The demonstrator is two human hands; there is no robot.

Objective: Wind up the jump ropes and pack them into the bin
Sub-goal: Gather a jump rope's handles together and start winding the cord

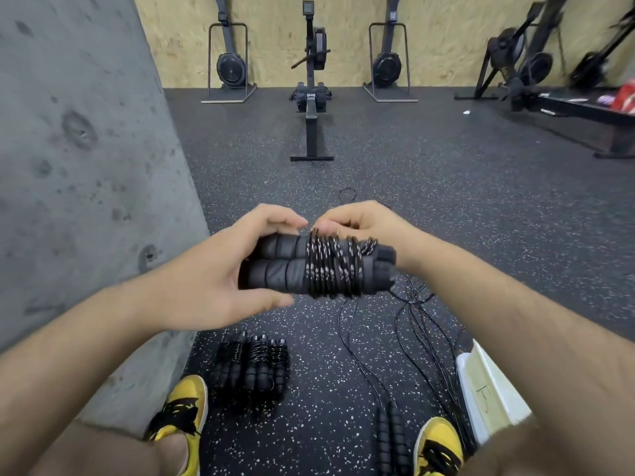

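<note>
A black jump rope [319, 266] lies level at centre, its two foam handles side by side with speckled cord coiled round their right half. Three wound ropes [251, 367] lie together at 7 o'clock. Loose cords [412, 324] trail toward 5 o'clock beside the white bin [488, 389].

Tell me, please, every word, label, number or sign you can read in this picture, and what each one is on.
No text can be read with confidence.
Paper label on the white bin: one handwritten mark, perhaps a letter, too unclear to read.
Monitor of the middle rowing machine: too small and blurred.
Red item at the right edge: blurred, nothing legible.
The jump rope in the hands shows no print.
</note>
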